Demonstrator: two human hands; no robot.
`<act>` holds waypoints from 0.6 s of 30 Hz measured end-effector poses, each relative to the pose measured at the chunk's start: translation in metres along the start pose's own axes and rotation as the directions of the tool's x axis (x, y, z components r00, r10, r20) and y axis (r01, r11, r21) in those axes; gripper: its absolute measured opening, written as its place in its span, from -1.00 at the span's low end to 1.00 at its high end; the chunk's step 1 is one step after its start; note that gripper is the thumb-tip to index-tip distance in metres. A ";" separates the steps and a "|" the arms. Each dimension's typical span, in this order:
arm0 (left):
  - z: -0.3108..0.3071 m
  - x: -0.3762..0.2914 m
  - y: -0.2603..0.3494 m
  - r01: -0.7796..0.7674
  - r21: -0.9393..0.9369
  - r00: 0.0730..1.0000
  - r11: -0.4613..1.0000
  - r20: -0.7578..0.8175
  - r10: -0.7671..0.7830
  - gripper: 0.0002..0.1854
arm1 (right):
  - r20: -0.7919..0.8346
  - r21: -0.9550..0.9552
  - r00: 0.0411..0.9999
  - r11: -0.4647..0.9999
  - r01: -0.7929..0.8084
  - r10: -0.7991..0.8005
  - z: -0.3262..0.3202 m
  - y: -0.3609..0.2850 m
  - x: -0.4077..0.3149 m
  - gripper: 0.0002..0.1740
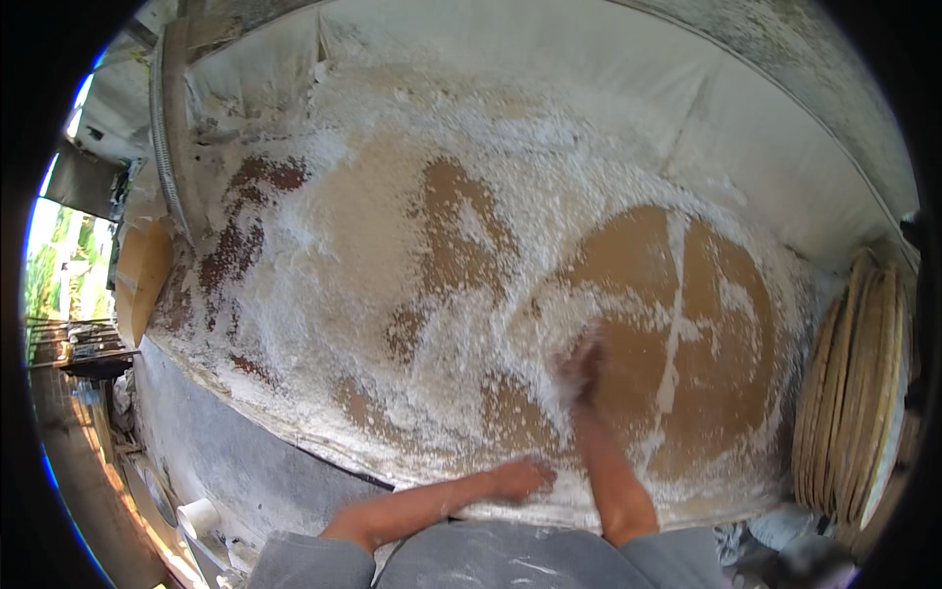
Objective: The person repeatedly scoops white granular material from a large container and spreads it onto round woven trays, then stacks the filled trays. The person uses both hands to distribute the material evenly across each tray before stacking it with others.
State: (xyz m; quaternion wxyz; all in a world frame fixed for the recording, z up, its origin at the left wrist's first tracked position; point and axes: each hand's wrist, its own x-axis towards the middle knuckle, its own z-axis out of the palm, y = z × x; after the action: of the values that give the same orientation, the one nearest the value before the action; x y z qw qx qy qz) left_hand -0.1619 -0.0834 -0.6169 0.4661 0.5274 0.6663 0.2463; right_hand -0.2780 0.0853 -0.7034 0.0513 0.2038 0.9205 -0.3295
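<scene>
White, crumbly powder (331, 250) lies spread over a wide brown work surface (633, 368) in front of me. My right hand (585, 364) is blurred and reaches down into the powder near the middle, beside a bare brown patch; whether its fingers hold anything is hidden. Near the front edge, my left hand (524, 478) rests low over the powder with its fingers curled, and its grip is also unclear. A thin pale strip of powder (673, 316) runs across the bare brown area to the right of my right hand.
A stack of round, flat discs (850, 390) stands on edge at the right. Pale sheeting (574, 51) lines the far side. At left are a yellowish container (143, 272), a ribbed hose (163, 147) and a white pipe end (199, 517) below.
</scene>
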 end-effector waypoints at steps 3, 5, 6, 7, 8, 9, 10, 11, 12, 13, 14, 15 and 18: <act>0.003 0.004 0.011 0.104 -0.114 0.995 0.988 -0.001 -0.104 -0.62 | -0.004 0.063 0.998 0.996 0.060 -0.060 0.083 -0.126 -0.026 0.23; 0.012 0.010 0.019 0.083 -0.043 0.996 0.996 0.021 -0.083 -0.64 | 0.278 0.294 0.942 0.950 0.103 -0.188 0.108 -0.177 -0.054 0.11; 0.017 0.015 0.023 0.086 -0.055 0.996 0.995 0.021 -0.085 -0.65 | 0.461 0.508 0.843 0.861 0.006 -0.277 0.116 -0.195 -0.062 0.00; 0.024 0.020 0.025 0.087 -0.061 0.996 0.994 0.023 -0.086 -0.66 | 0.466 0.567 0.736 0.804 0.178 -0.491 0.117 -0.202 -0.067 -0.10; 0.030 0.027 0.027 0.083 -0.076 0.996 0.994 0.023 -0.081 -0.67 | 0.392 0.521 0.756 0.804 0.287 -0.524 0.112 -0.198 -0.064 -0.18; 0.036 0.036 0.029 0.077 -0.093 0.997 0.993 0.021 -0.075 -0.68 | 0.197 0.475 0.772 0.748 0.464 -0.604 0.099 -0.186 -0.057 -0.25; 0.042 0.044 0.031 0.076 -0.118 0.997 0.990 0.017 -0.075 -0.69 | 0.120 0.459 0.833 0.774 0.436 -0.541 0.085 -0.167 -0.035 -0.28; 0.046 0.055 0.032 0.081 -0.159 0.997 0.984 0.011 -0.080 -0.69 | 0.009 0.476 0.853 0.753 0.455 -0.521 0.069 -0.145 -0.006 -0.31; 0.051 0.060 0.032 0.095 -0.232 0.995 0.968 0.008 -0.096 -0.70 | -0.051 0.628 0.945 0.725 0.281 -0.323 0.044 -0.111 0.028 -0.35; 0.051 0.069 0.031 0.098 -0.313 0.994 0.945 -0.013 -0.107 -0.71 | -0.101 0.683 0.985 0.711 0.170 -0.138 0.017 -0.077 0.063 -0.40; 0.053 0.069 0.032 -0.021 -0.023 0.993 1.000 -0.119 0.018 -0.70 | -0.233 0.507 0.972 0.856 0.100 0.025 -0.009 -0.044 0.111 -0.43; 0.051 0.075 0.030 0.018 -0.006 1.000 1.000 0.015 -0.017 -0.70 | -0.375 0.498 0.925 0.854 0.148 0.058 -0.040 -0.008 0.161 -0.44; 0.043 0.070 0.023 -0.047 0.015 0.998 0.999 0.038 0.046 -0.71 | -0.408 0.266 0.912 0.961 0.078 0.039 -0.114 0.076 0.286 -0.45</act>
State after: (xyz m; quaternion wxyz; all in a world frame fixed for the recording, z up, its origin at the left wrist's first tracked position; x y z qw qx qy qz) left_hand -0.1142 -0.0180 -0.6424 0.4683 0.5511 0.6469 0.2418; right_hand -0.5034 0.3078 -0.7248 -0.1750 0.2641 0.8577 -0.4051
